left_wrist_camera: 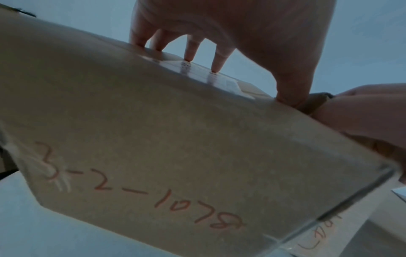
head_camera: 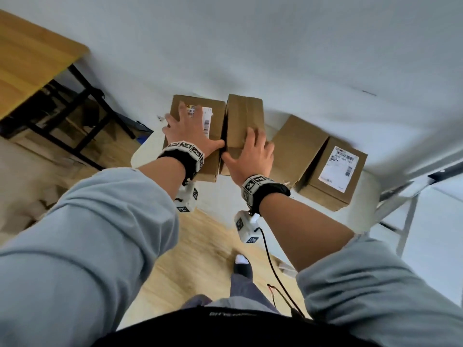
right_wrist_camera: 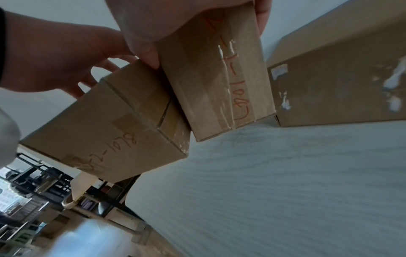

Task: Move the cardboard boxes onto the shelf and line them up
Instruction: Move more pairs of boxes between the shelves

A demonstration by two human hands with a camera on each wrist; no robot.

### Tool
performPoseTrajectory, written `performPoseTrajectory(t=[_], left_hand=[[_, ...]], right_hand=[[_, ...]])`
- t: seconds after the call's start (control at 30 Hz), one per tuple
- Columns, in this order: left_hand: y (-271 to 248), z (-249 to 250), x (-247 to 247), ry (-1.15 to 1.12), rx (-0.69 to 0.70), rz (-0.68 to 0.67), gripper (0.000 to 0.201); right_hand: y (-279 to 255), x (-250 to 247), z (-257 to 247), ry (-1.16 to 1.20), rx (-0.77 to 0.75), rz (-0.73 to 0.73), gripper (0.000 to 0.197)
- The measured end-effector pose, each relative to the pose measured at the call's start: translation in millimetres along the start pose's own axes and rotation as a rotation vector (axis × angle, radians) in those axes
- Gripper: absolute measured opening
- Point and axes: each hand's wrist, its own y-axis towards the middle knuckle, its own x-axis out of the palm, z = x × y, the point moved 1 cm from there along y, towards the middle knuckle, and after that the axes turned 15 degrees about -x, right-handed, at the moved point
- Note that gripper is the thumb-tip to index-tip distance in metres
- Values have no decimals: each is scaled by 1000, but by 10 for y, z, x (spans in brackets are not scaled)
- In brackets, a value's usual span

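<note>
Four brown cardboard boxes stand in a row on the white shelf. My left hand grips the leftmost box from above, fingers over its far edge and thumb at the gap. That box bears red handwriting and a white label. My right hand grips the narrow box beside it, with the thumb on its left side and the fingers on its right. The narrow box leans against the left box. A plain box and a labelled box stand untouched to the right.
A white wall rises just behind the boxes. A wooden table on a black frame stands at the left, beyond the shelf's end. The shelf's grey metal leg is at the right. A black cable hangs from my right wrist over the wooden floor.
</note>
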Motion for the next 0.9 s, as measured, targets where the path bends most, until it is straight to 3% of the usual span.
performPoseTrajectory(t=[0.33, 0.6, 0.9], left_hand=[[784, 618, 323, 18, 138, -61, 114], [1177, 594, 813, 48, 259, -230, 113], [1228, 463, 802, 73, 426, -212, 108]], right_hand=[[481, 281, 279, -118, 130, 27, 90], [475, 707, 167, -236, 223, 74, 91], [514, 699, -59, -323, 383, 32, 89]])
